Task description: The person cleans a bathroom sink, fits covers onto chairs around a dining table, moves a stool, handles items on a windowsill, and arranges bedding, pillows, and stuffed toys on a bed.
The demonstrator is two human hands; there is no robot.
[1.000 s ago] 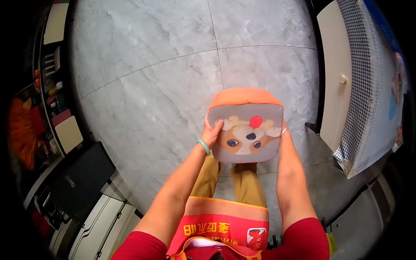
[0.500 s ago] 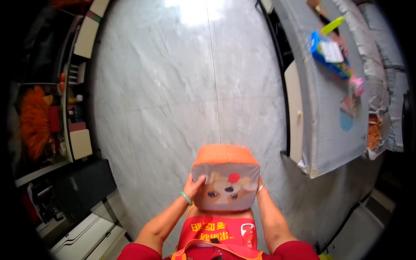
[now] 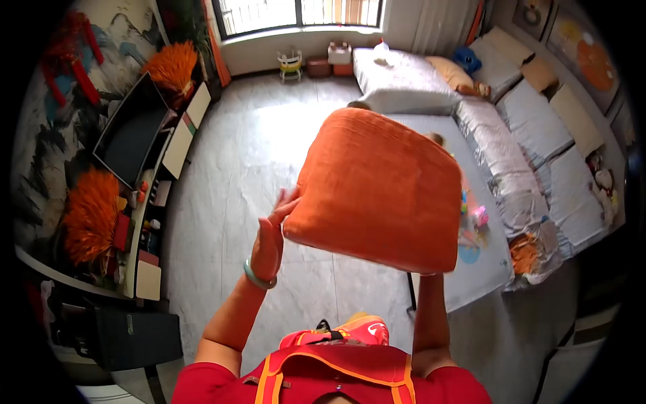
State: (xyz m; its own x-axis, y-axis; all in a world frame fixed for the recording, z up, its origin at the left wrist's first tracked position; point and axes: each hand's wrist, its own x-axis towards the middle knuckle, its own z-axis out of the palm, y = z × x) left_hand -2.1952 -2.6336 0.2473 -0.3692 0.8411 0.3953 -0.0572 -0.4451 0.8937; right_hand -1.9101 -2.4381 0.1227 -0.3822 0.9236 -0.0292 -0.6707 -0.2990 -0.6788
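A box-like orange padded stool point(image 3: 377, 192) is raised and tilted in front of my chest. Its plain orange side faces me, and round brown knobs show behind its far edge. My left hand point(image 3: 272, 232), with a pale green bangle at the wrist, is at the stool's left edge. Its fingers are stretched out and slightly apart, the tips against the side. My right forearm point(image 3: 431, 310) reaches up to the stool's lower right corner. The right hand itself is hidden behind the stool, which appears to rest on it. The cartoon face is out of sight.
A grey-covered table point(image 3: 484, 286) with small toys stands to the right, beside a covered sofa point(image 3: 531, 128). Along the left wall are a television point(image 3: 131, 131), a low cabinet point(image 3: 176, 149) and orange plumes point(image 3: 94, 215). Tiled floor point(image 3: 235, 161) stretches towards a window point(image 3: 296, 15).
The stool has risen from my lap and turned, so its orange side has replaced the cartoon face. My left fingers have straightened. My view has tilted up to the room.
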